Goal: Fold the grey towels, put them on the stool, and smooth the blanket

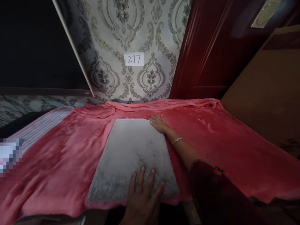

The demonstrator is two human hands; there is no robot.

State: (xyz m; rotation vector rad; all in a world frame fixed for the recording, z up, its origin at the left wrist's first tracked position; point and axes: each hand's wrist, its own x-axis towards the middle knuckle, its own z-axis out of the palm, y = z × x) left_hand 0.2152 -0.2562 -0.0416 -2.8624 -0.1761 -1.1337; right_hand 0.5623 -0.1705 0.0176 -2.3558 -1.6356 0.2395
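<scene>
A flat, four-sided grey plush piece (131,150) lies on a red-pink plush blanket (211,147); whether it is folded cloth or a mat I cannot tell. My left hand (144,195) rests palm down near its front edge, with the fingers spread. Farther off, my right hand (159,123) is laid flat at the far right corner of the grey piece, its fingers stretched out over the edge. A thin bracelet (177,140) circles my right wrist. Neither hand grips anything, and both palms are hidden from view.
Along the wall the blanket's far edge (161,104) is rolled or bunched up. Striped fabric (50,123) shows at left, below a dark screen (42,47). A paper marked 277 (134,59) hangs on patterned wallpaper. A brown cardboard-like panel (267,90) stands at right beside a dark red door (206,47).
</scene>
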